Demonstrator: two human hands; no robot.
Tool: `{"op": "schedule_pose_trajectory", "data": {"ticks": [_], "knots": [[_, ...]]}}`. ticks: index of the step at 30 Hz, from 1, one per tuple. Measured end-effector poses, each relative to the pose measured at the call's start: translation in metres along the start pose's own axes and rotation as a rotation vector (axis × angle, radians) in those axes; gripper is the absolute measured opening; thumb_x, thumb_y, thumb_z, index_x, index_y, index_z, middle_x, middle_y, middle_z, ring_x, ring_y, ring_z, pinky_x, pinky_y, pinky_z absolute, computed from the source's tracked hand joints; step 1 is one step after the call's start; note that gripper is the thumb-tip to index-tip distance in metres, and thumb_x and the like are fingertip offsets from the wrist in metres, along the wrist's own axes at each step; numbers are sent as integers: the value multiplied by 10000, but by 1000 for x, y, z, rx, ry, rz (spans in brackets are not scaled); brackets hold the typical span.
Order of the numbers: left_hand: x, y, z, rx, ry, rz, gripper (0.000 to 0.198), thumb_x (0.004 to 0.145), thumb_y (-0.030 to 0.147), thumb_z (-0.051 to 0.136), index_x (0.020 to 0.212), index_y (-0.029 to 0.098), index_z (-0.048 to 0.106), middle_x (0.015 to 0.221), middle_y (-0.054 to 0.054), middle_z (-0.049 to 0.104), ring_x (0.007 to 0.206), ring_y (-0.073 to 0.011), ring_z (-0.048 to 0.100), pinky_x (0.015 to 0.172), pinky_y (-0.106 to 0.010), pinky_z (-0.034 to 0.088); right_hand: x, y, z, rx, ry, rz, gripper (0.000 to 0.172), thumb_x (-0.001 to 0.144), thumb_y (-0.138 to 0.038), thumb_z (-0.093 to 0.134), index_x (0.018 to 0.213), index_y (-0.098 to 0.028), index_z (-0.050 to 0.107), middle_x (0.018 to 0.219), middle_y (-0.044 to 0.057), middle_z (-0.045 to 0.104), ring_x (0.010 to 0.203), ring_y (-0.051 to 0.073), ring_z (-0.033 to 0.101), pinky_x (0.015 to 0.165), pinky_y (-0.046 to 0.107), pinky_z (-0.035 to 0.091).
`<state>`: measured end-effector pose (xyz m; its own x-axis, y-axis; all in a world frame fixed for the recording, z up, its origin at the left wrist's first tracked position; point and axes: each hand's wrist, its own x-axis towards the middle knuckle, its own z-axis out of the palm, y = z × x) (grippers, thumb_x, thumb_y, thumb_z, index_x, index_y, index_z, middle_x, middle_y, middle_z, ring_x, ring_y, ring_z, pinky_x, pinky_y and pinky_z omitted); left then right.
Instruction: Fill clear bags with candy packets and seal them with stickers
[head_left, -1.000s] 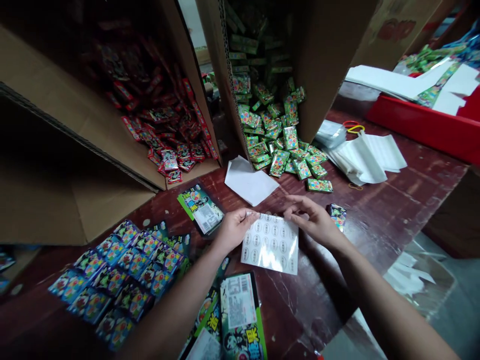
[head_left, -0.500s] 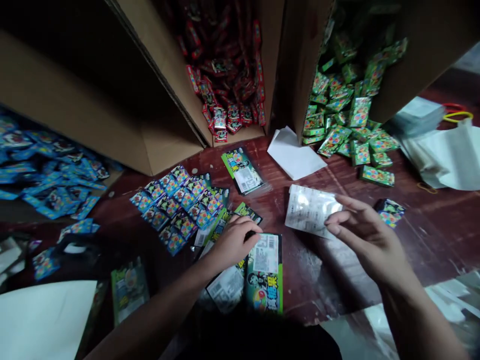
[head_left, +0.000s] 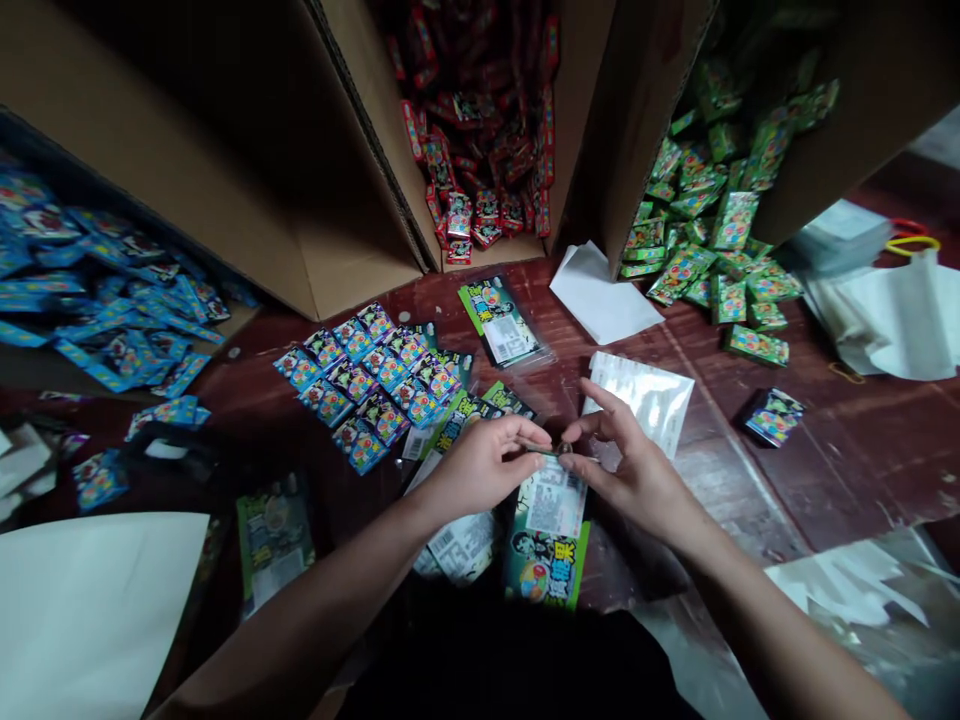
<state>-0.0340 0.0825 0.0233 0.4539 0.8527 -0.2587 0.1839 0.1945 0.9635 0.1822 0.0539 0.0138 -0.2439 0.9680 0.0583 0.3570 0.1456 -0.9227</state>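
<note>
Partly between hands (head_left: pixel 484 468) (head_left: pixel 634 482), green packet (head_left: pixel 550 535)

Surface (head_left: pixel 862 460): dark red, glossy, scuffed. Directly on it: open cardboard cartons (head_left: pixel 345 270) along the far side; overlapping candy pouches (head_left: pixel 465 545) toward the near edge; gridded candy packets (head_left: pixel 373 382); white paper (head_left: pixel 604 295); a glossy white sheet (head_left: pixel 645 395); one green candy box (head_left: pixel 756 346); one dark packet (head_left: pixel 776 415) (well apart from the grid).
</note>
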Motion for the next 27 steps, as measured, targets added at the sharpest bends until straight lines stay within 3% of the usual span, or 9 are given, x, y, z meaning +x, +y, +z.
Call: {"op": "schedule_pose_trajectory", "data": {"ticks": [2, 5, 9, 12, 15, 17, 19, 23, 27], "knots": [[0, -1, -1, -62, -18, 2, 164, 815, 181, 689, 977, 155, 685, 965, -86, 734, 931, -204, 705, 897, -378, 557, -4, -1, 1, -171, 60, -100, 770, 928, -287, 647, 1561, -361, 216, 1135, 61, 617, 1043, 246, 587, 953, 455, 466], [1, -4, -1, -128, -68, 0, 213, 814, 172, 694, 1025, 155, 665, 1032, -110, 725, 1029, -224, 692, 965, -414, 533, -9, -4, 5, -366, 57, -208, 737, 975, -231, 576, 1568, -419, 182, 1045, 28, 677, 985, 253, 574, 938, 485, 426], [4, -11, 3, -119, -103, 14, 311, 786, 185, 735, 1085, 153, 655, 1080, -122, 708, 1052, -231, 677, 943, -398, 534, -10, -4, 8, -395, -16, -172, 775, 1004, -219, 512, 1589, -408, 40, 1114, 20, 703, 1024, 260, 577, 961, 508, 409], [8, -13, -1, -71, -76, 4, 449, 755, 202, 776, 1183, 166, 645, 1050, -99, 708, 965, -210, 683, 867, -357, 554, -13, 1, 3, -294, -21, -101, 773, 995, -289, 540, 1597, -367, 60, 1287, 65, 637, 1177, 276, 551, 1046, 542, 393], [10, -10, -17, -109, 167, -18, 494, 760, 229, 775, 1232, 179, 636, 1087, -90, 701, 946, -195, 678, 814, -323, 566, -24, 11, -4, -50, 281, 7, 787, 950, -379, 613, 1580, -345, 142, 1439, 120, 499, 1264, 281, 533, 1069, 524, 436], [9, -7, -27, -245, 370, -1, 492, 788, 281, 755, 1256, 216, 618, 1219, -86, 667, 1014, -211, 669, 803, -331, 580, -34, 19, -3, 141, 541, 108, 749, 939, -431, 616, 1550, -353, 190, 1492, 135, 422, 1273, 277, 547, 1025, 490, 501], [6, -4, -27, -407, 502, 46, 512, 811, 320, 733, 1294, 282, 568, 1328, -58, 618, 1099, -233, 651, 816, -362, 593, -40, 25, 6, 320, 682, 231, 725, 935, -484, 602, 1530, -368, 204, 1534, 135, 356, 1258, 277, 574, 964, 462, 556], [-8, -12, 9, -578, 580, 92, 540, 821, 311, 723, 1291, 379, 466, 1382, -14, 589, 1231, -255, 599, 906, -427, 571, -32, 20, 42, 674, 668, 371, 934, 855, -510, 701, 1545, -385, 84, 1564, 136, 297, 1202, 276, 629, 950, 443, 577], [-29, -33, 45, -678, 529, -9, 555, 826, 276, 725, 1273, 376, 410, 1371, -37, 592, 1187, -236, 629, 894, -380, 563, -11, 5, 63, 775, 655, 372, 1187, 723, -451, 837, 1568, -367, 7, 1482, 114, 422, 1124, 227, 653, 942, 378, 578]]}}
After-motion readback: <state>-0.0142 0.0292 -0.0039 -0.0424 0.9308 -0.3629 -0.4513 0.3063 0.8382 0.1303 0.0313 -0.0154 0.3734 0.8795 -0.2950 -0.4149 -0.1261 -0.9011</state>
